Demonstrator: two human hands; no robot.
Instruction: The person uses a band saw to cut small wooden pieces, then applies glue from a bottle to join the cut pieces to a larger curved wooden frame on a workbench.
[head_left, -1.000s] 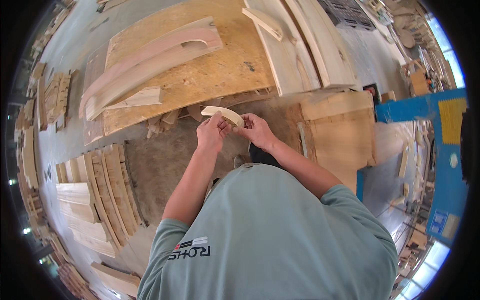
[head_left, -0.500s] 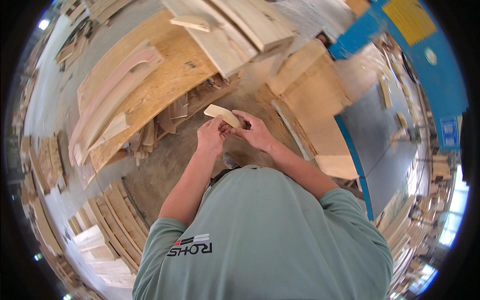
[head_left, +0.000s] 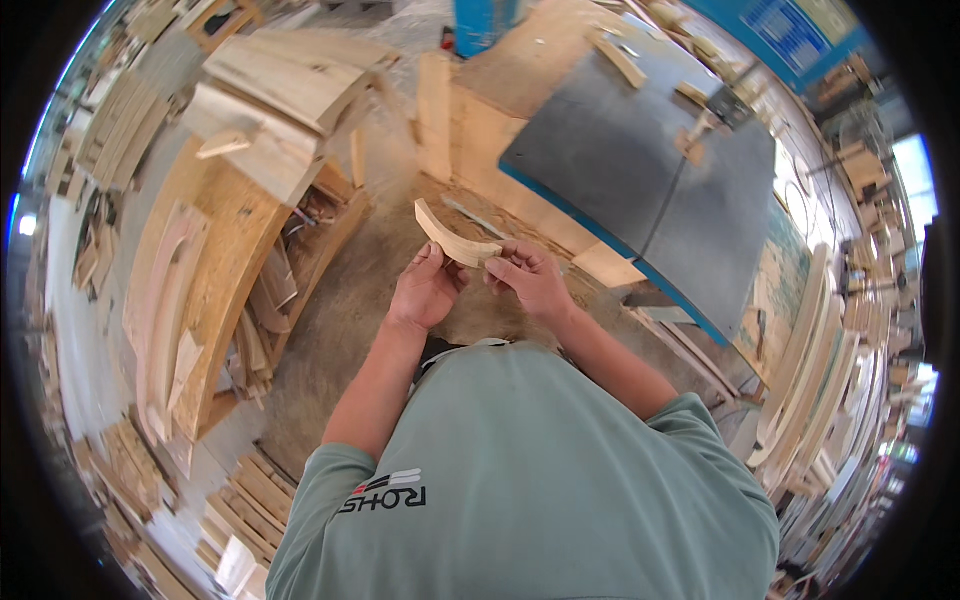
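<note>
A short curved piece of pale wood (head_left: 455,243) is held up in front of my body, between both hands. My left hand (head_left: 428,288) pinches its lower edge near the middle, thumb on the near side. The right end sits in the grip of my right hand (head_left: 530,279), thumb and fingers closed on it. The wood's left end rises free, above my left thumb. Some of my fingertips are hidden behind the wood.
To the right stands a machine table (head_left: 600,160) with a dark top and blue edge, offcuts lying on it. A wooden bench (head_left: 240,250) at left bears curved parts, with scraps beneath. Long curved boards (head_left: 800,370) are stacked at far right, more planks (head_left: 250,500) at lower left.
My view has swung right, so the machine table now lies nearer the middle and the bench further left. The curved wood has turned in my hands and shows its bend more plainly.
</note>
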